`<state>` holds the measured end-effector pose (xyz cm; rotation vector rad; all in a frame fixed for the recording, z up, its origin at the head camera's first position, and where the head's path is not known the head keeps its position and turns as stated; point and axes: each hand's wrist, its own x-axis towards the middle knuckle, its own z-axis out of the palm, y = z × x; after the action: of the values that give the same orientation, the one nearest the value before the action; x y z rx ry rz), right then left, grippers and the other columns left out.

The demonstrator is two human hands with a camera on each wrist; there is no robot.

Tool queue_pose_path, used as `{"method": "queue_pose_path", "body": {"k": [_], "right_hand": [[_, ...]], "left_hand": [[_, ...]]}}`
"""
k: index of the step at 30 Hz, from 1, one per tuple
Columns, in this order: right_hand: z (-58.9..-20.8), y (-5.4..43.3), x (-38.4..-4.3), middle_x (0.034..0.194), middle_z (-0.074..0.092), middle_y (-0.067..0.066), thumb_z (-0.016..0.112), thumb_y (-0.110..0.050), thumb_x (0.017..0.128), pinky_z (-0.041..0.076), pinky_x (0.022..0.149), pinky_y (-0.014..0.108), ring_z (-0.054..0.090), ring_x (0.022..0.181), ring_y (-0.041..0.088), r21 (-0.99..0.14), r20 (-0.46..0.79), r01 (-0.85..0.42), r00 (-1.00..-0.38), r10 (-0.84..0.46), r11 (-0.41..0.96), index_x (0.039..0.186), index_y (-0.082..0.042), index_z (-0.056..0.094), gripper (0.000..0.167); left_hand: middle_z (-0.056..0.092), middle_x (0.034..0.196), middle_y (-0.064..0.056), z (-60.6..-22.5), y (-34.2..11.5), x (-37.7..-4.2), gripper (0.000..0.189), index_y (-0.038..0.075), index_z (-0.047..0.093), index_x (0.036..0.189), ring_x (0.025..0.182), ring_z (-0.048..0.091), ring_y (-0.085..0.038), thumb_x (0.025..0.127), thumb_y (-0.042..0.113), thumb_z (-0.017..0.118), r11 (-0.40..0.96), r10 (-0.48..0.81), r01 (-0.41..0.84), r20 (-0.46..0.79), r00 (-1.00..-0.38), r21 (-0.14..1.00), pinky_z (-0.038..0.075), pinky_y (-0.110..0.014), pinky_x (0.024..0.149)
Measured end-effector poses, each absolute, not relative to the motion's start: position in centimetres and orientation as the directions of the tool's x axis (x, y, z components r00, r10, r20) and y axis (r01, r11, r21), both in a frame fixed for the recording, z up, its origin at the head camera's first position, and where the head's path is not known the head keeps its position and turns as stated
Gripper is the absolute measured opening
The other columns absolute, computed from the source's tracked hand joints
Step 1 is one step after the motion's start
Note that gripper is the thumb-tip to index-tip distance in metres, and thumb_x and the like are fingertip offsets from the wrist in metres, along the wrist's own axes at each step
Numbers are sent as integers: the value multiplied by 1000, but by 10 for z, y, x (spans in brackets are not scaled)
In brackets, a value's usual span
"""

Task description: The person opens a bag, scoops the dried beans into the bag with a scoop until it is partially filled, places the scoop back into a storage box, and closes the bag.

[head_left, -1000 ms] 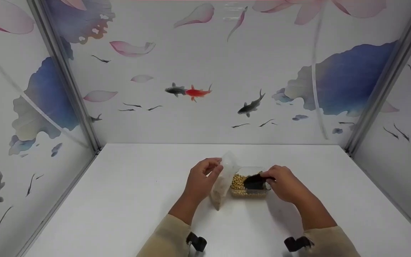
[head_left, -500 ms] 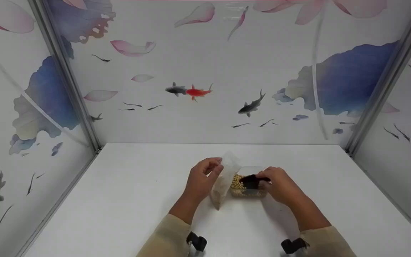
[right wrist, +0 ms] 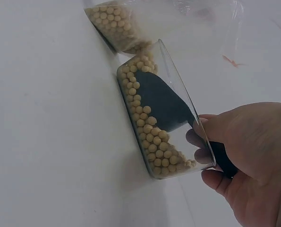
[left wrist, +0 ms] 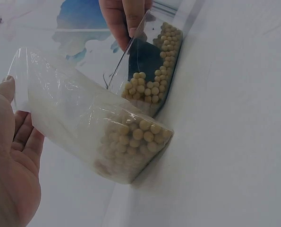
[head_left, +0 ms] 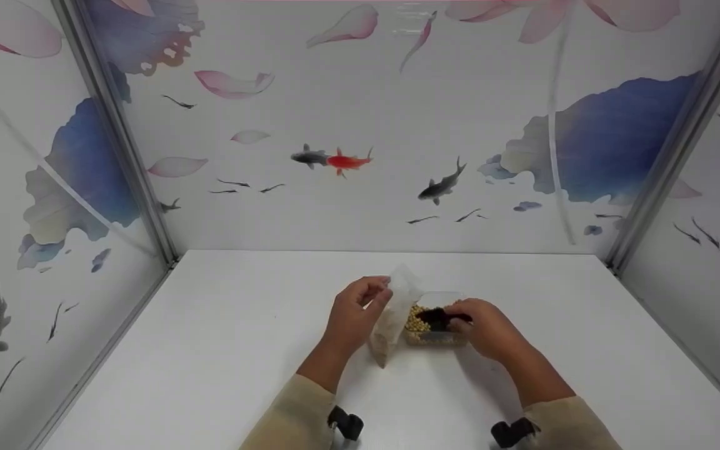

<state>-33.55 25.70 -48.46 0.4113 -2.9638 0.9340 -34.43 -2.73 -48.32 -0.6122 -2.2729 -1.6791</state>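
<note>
Left hand (head_left: pixel 354 309): thumb and fingertips pinch the upper edge of the clear bag (left wrist: pixel 74 104)
Right hand (head_left: pixel 488 325): thumb and curled fingers grip the handle of the black scoop (right wrist: pixel 161 101), over the right end of the clear container (head_left: pixel 436 339)
Scoop blade: inside the container, pointing left, lying among the round yellow beans (right wrist: pixel 154 139)
Container: on the white table (head_left: pixel 241 325), just right of the bag; whether they touch cannot be told
Bag: tilted, its bottom down at the table on the near side, more beans (left wrist: pixel 138 135) gathered low in it
Sleeves (head_left: pixel 291 412): beige, on both arms, reaching in from the near side
Black devices (head_left: pixel 349 425): one at each sleeve's cuff, on the inner side
Metal posts (head_left: pixel 110 137): one at the far left corner, one at the far right
Far wall (head_left: pixel 360 219): white, printed with pink petals, blue leaves, dark fish and one red fish (head_left: pixel 349 162); similar prints on the side walls
</note>
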Motion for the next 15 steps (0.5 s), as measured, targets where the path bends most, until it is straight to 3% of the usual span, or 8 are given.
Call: {"method": "queue_pose_path", "body": {"k": [15], "right_hand": [[-493,255,-336,143,65,11,61,-17,110,53,111,58,61,137,36,-653,115,-213,-977,-182,727,140,-15,70,31]], "left_hand": [[68,142,6,-480,-27,-341,17,25,69,113,131,66,-14,107,41,66,254,179,457,423,-888,852,54,-40,118]]}}
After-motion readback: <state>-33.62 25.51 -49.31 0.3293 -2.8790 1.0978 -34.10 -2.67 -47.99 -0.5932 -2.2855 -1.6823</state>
